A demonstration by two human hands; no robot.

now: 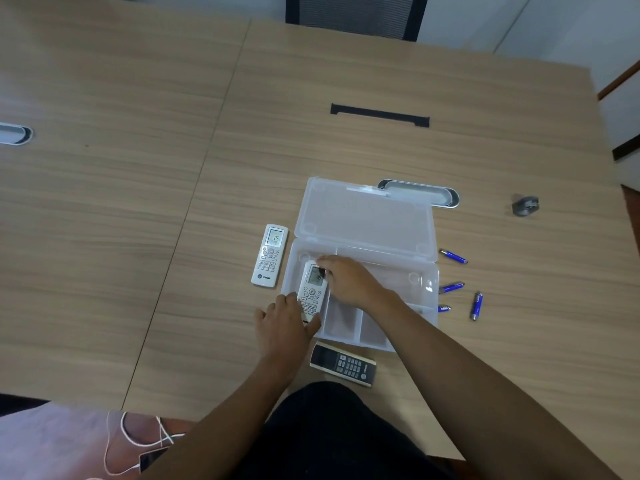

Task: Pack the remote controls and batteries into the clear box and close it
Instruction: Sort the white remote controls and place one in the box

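The clear box (pixel 420 292) lies open on the wooden table, its lid (pixel 367 221) folded back flat. A white remote (pixel 313 289) rests in the box's left compartment. My left hand (pixel 284 323) grips its near end and my right hand (pixel 346 280) holds its far end by the display. A second white remote (pixel 270 255) lies on the table just left of the box. A dark remote (pixel 343 364) lies in front of the box. Several blue batteries lie to the right of the box, one (pixel 453 256) near the lid and one (pixel 476 305) farther out.
A silver oval cable grommet (pixel 420 195) sits behind the lid and a black cable slot (pixel 380 115) lies farther back. A small grey object (pixel 525 205) rests at the right. An office chair (pixel 356 15) stands beyond the table's far edge.
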